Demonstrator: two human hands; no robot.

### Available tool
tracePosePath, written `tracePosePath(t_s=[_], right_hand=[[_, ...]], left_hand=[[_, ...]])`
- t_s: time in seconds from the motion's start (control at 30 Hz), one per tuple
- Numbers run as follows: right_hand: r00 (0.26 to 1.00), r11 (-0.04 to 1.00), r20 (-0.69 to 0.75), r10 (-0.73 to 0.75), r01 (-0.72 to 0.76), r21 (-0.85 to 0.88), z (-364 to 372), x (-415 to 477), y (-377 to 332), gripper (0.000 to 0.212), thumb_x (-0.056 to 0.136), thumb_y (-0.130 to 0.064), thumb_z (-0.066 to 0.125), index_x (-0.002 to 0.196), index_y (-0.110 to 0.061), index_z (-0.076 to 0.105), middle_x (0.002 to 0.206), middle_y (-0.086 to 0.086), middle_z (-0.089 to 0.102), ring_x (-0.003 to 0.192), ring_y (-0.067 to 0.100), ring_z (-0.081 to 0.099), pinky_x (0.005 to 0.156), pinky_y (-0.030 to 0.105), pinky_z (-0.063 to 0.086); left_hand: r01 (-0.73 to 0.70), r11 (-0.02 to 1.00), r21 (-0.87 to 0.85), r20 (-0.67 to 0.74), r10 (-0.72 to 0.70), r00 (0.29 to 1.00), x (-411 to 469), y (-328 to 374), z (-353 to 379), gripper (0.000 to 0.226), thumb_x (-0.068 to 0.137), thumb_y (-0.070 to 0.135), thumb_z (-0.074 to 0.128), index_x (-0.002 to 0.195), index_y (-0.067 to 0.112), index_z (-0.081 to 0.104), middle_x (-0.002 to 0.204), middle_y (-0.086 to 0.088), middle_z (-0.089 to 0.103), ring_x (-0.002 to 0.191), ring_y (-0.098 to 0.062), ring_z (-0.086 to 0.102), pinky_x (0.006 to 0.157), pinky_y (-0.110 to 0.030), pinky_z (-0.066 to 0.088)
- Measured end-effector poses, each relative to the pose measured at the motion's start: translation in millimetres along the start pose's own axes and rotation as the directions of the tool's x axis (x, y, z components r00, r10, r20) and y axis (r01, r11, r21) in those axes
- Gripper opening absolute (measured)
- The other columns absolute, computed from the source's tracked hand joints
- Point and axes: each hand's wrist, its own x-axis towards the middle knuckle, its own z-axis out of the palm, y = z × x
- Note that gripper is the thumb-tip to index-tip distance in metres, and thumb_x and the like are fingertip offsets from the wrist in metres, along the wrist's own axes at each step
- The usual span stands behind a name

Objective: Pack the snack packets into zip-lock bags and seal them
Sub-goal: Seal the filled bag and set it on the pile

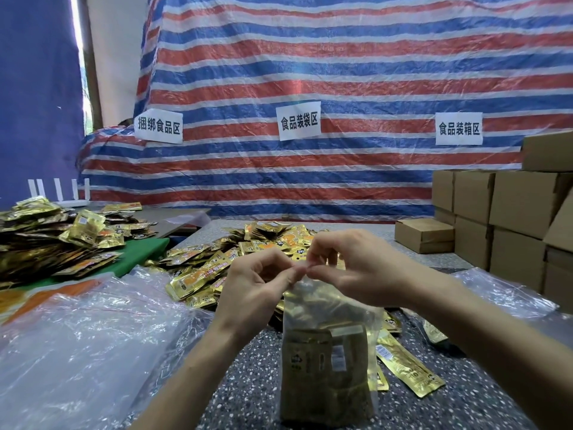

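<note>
The left hand and right hand pinch the top edge of one filled zip-lock bag. Two packet heaps lie far left, with bare speckled table near.

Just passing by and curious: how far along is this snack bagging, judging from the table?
Done: one zip-lock bag is already filled. In hand: the left hand and right hand pinch its top edge, apparently pressing the seal. Left: a heap of loose packets behind the hands, a second heap on the left, and many empty bags. No finished sealed bag is in view.
</note>
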Motion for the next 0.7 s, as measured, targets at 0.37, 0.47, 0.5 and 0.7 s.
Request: tracePosePath(t_s=[0.37,0.47,0.5,0.7], right_hand=[[0.997,0.992,0.073,0.031,-0.04,0.119,-5,-14,25,0.008,0.095,-0.036,0.062,0.088,-0.033,0.064,0.092,-0.004,0.065,0.088,0.016,0.059,0.08,0.043,0.052],[0.996,0.989,0.058,0.07,-0.077,0.123,-7,-23,40,0.003,0.097,-0.028,0.062,0.096,-0.031,0.064,0.101,-0.008,0.066,0.097,0.009,0.059,0.089,0.044,0.051],[0.996,0.987,0.043,0.076,-0.082,0.138,-7,-27,44,0.004,0.096,-0.027,0.063,0.097,-0.03,0.065,0.102,-0.008,0.067,0.097,0.008,0.06,0.089,0.045,0.051],[0.987,0.897,-0.073,0.146,-0.101,0.43,-13,-49,51,0.028,0.076,-0.043,0.07,0.086,-0.018,0.077,0.089,0.003,0.075,0.089,0.028,0.068,0.085,0.06,0.054]], left_hand=[[0.022,0.998,-0.057,0.038,-0.019,0.999,4,2,8,0.014,0.087,0.012,0.073,0.074,0.014,0.069,0.069,-0.001,0.068,0.066,-0.011,0.064,0.06,-0.027,0.053],[0.026,0.998,-0.058,-0.013,-0.026,1.0,6,0,5,0.014,0.084,0.019,0.074,0.071,0.016,0.07,0.068,-0.001,0.067,0.065,-0.012,0.062,0.06,-0.025,0.05],[0.025,0.998,-0.063,-0.02,-0.026,0.999,6,-1,3,0.015,0.083,0.023,0.074,0.071,0.016,0.07,0.068,-0.002,0.068,0.065,-0.012,0.062,0.06,-0.025,0.05],[0.043,0.995,-0.093,-0.016,-0.044,0.999,7,-2,-1,0.01,0.079,0.023,0.073,0.072,0.016,0.073,0.072,-0.004,0.071,0.068,-0.01,0.066,0.061,-0.016,0.05]])
